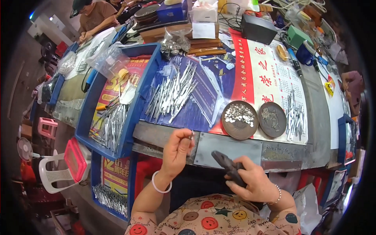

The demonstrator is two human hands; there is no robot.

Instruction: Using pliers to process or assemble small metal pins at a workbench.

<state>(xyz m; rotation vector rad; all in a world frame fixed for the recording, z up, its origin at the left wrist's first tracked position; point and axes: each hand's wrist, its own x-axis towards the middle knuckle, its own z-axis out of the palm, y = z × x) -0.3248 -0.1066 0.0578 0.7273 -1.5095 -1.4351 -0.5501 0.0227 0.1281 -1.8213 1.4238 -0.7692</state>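
My left hand [178,152] is closed in a pinch on a small shiny metal piece [191,136], too small to make out in full. My right hand [250,180] is wrapped round black pliers [224,160], whose nose points up and left toward the left hand. The two hands are apart, over the table's near edge. Ahead of them, a round brown dish [239,134] holds many small silver discs [239,113]. Beside it a second dish [270,132] contains fine small metal parts [272,117]. Loose silvery metal strips [172,92] lie on the blue printed sheet.
A blue tray [137,113] with more metal strips and orange-handled pliers stands at left; another blue bin [133,184] sits below. More strips [295,115] lie on the calendar sheet at right. A black box [258,29] and wooden blocks stand behind. Another person [98,17] works far left.
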